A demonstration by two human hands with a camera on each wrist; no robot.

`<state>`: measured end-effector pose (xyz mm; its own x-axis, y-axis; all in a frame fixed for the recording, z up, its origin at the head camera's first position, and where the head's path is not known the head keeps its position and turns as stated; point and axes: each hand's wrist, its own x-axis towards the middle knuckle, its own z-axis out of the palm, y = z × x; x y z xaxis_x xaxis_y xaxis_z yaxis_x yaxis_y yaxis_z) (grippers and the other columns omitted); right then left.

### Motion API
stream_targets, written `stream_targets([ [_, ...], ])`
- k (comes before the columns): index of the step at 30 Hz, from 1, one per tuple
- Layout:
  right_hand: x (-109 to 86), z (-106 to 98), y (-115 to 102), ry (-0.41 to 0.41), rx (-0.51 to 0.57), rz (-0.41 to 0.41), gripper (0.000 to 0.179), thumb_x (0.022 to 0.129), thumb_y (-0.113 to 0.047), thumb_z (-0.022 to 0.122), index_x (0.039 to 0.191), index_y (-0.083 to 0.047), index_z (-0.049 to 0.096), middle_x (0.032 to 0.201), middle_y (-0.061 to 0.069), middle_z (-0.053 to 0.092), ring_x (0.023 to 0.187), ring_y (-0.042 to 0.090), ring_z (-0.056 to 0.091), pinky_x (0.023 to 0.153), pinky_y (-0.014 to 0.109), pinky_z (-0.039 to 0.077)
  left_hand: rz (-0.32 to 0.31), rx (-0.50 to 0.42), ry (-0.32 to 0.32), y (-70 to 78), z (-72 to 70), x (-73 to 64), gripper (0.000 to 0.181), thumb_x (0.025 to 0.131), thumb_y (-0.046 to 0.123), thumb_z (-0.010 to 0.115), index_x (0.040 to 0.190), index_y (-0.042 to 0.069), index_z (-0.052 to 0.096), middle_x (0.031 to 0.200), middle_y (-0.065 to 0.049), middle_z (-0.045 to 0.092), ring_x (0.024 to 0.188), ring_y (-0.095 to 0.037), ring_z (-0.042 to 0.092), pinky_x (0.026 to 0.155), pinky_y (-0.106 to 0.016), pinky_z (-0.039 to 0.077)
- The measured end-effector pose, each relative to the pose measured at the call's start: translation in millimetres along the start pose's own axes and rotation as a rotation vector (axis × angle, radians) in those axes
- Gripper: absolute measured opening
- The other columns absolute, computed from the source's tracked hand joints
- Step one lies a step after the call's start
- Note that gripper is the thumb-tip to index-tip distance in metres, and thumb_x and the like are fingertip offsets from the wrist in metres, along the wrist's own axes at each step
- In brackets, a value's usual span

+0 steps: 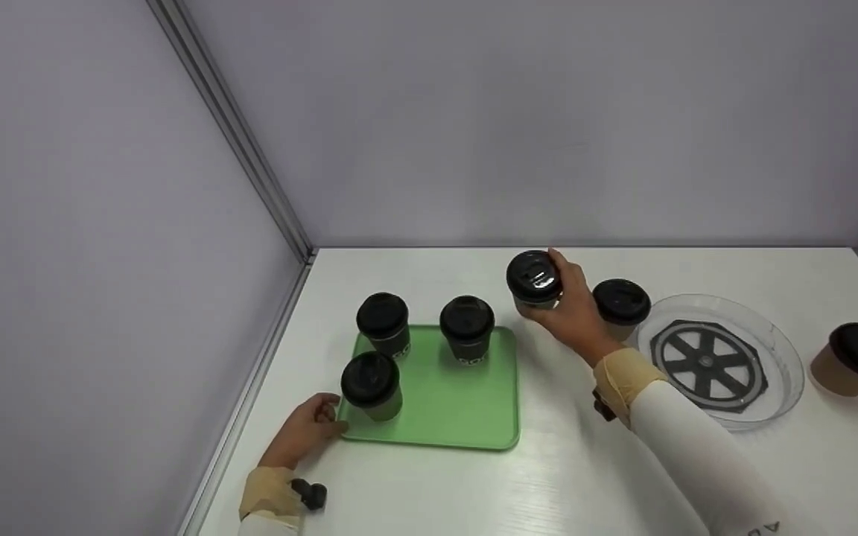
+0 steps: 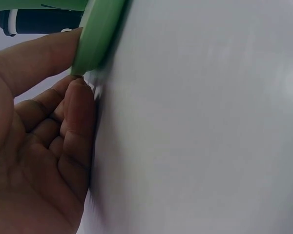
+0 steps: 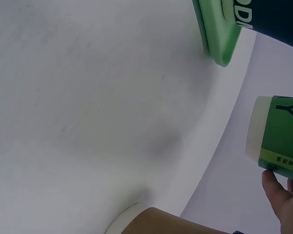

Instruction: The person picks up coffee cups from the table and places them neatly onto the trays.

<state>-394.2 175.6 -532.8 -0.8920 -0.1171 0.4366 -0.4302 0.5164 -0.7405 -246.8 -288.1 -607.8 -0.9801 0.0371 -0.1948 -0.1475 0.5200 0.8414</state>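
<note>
In the head view my right hand point(image 1: 574, 316) grips a lidded paper cup point(image 1: 535, 277) from its right side, off the table behind the tray's right side. The right wrist view shows this cup's green sleeve point(image 3: 283, 131) and white base, with fingertips against it. My left hand point(image 1: 306, 430) pinches the near left edge of a green tray point(image 1: 459, 417), thumb on the rim and fingers lower, as the left wrist view shows. Three black-lidded cups stand upright on the tray: one back left point(image 1: 383, 320), one back right point(image 1: 467, 324) and one front left point(image 1: 371, 383).
Just beyond my right wrist stands a brown cup point(image 1: 621, 301) with a black lid. Right of it lies a round clear dish point(image 1: 790, 372) showing a dark wheel-shaped pattern point(image 1: 706, 362). Another brown cup point(image 1: 850, 372) stands far right. Walls point(image 1: 548, 134) border the white table.
</note>
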Motion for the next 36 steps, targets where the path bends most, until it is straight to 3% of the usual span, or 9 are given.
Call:
stream_targets([
  [8,-11.7,-2.5,-6.6,-0.002,0.032,-0.039,0.102,0.070,-0.023,0.090,0.152,-0.021,0.029,0.131,0.012,0.045,0.118,0.026,0.048,0.095,0.046,0.042,0.004,-0.036,-0.015,0.0,0.1,-1.6,0.049,0.085,0.008,0.075,0.127,-0.002,0.052,0.088,-0.006,0.049,0.076,-0.017,0.045,0.072,-0.030,0.041],
  [14,-17.9,-7.1,-6.7,-0.004,0.034,-0.034,0.107,0.069,-0.025,0.090,0.153,-0.012,0.025,0.135,0.016,0.043,0.119,0.031,0.047,0.094,0.047,0.043,0.020,-0.052,-0.005,-0.9,0.7,-1.5,0.049,0.085,0.003,0.073,0.127,-0.008,0.050,0.089,-0.011,0.051,0.075,-0.019,0.045,0.071,-0.033,0.041],
  [22,-26.8,-14.7,-11.1,-0.018,0.052,-0.021,0.110,0.069,-0.023,0.090,0.153,-0.007,0.021,0.141,0.019,0.039,0.127,0.029,0.042,0.096,0.045,0.044,-0.010,-0.027,0.020,1.0,1.7,-2.0,0.049,0.084,0.007,0.075,0.127,-0.001,0.053,0.087,-0.004,0.050,0.077,-0.017,0.045,0.073,-0.031,0.041],
  [36,-51.8,-14.2,-17.4,-0.073,0.035,-0.078,0.109,0.067,-0.025,0.092,0.151,-0.003,0.025,0.138,0.018,0.043,0.123,0.029,0.046,0.091,0.048,0.048,0.001,-0.037,0.018,-4.5,1.5,1.2,0.050,0.083,0.008,0.076,0.127,-0.001,0.054,0.085,-0.004,0.049,0.074,-0.017,0.045,0.071,-0.031,0.041],
])
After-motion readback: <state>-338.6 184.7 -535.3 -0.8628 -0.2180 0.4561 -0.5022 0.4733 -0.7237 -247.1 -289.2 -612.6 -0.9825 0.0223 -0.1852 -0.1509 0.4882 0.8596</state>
